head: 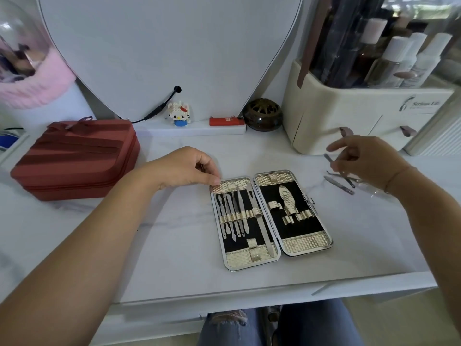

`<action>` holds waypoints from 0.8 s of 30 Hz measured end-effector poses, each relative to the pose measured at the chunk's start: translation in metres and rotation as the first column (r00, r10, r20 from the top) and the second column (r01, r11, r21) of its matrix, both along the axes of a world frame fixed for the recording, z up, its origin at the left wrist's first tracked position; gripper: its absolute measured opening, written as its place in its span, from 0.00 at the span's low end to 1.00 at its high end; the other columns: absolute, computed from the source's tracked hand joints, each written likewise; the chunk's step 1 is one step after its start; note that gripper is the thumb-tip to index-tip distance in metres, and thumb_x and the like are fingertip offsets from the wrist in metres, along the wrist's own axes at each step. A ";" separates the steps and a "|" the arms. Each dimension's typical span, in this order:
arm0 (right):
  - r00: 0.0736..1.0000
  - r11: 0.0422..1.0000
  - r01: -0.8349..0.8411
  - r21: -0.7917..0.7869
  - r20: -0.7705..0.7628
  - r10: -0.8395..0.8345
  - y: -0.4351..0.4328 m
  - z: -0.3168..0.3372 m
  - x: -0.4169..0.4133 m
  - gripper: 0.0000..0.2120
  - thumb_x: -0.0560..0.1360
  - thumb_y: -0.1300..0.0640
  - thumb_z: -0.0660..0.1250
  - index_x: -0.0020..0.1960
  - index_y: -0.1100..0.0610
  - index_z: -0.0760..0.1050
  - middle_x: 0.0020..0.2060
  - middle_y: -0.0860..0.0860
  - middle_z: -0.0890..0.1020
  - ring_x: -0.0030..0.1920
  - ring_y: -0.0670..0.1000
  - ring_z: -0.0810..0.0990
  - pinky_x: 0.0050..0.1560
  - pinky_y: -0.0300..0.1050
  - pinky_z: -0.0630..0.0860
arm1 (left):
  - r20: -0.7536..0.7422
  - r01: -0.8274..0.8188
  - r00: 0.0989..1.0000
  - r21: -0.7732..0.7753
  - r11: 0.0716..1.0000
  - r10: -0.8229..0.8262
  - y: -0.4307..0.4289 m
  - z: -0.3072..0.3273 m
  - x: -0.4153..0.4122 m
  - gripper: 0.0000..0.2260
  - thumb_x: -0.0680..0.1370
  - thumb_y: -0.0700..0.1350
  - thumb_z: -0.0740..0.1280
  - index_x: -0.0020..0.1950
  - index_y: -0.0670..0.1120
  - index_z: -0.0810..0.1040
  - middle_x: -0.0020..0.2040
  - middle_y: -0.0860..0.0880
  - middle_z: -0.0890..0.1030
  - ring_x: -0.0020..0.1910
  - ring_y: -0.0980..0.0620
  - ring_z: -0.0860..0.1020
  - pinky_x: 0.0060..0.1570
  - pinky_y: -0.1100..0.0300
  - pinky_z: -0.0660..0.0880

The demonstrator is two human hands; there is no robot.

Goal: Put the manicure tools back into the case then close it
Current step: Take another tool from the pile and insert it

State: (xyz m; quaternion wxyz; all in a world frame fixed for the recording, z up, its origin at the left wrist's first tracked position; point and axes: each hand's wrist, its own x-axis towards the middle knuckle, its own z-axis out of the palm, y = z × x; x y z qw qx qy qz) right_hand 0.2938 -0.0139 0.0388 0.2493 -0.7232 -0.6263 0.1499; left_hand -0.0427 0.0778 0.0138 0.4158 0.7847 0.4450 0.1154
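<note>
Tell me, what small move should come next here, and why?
Probably bring the thin tool pinched in the right hand over to the open case and slip it under a free loop. The case's right half holds only a clipper, the left hand holds its far left corner steady, and a few loose tools lie on the table by the right hand.

gold-textured case [309, 243] w/ black lining, red pouch [74, 158]

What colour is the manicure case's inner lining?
The case lining is black, with pale gold textured trim; the head view shows it.
</note>
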 end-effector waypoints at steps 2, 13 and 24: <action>0.984 0.996 -0.072 0.051 -0.162 0.080 0.001 0.009 -0.027 0.13 0.70 0.66 0.70 0.53 0.54 0.77 0.30 0.49 0.83 0.28 0.40 0.79 0.34 0.28 0.72 | -0.001 -0.005 1.000 -0.007 1.000 0.005 0.001 0.000 0.000 0.02 0.70 0.44 0.75 0.41 0.49 0.83 0.34 0.56 0.80 0.28 0.66 0.72 0.31 0.74 0.68; 0.799 0.935 -0.333 -0.121 -0.563 0.212 0.028 -0.013 -0.133 0.06 0.73 0.62 0.69 0.49 0.58 0.79 0.27 0.49 0.82 0.29 0.44 0.80 0.29 0.35 0.74 | -0.028 0.005 1.000 0.009 1.000 -0.005 -0.001 0.003 0.001 0.02 0.71 0.44 0.74 0.41 0.49 0.83 0.34 0.55 0.80 0.28 0.66 0.72 0.30 0.75 0.66; 0.845 0.934 -0.327 -0.143 -0.487 0.221 0.032 -0.021 -0.131 0.06 0.70 0.63 0.71 0.47 0.59 0.78 0.29 0.49 0.81 0.26 0.43 0.77 0.26 0.34 0.71 | -0.031 0.003 1.000 0.007 1.000 -0.003 -0.002 0.004 0.002 0.02 0.71 0.43 0.74 0.43 0.48 0.83 0.33 0.56 0.79 0.27 0.67 0.72 0.29 0.76 0.66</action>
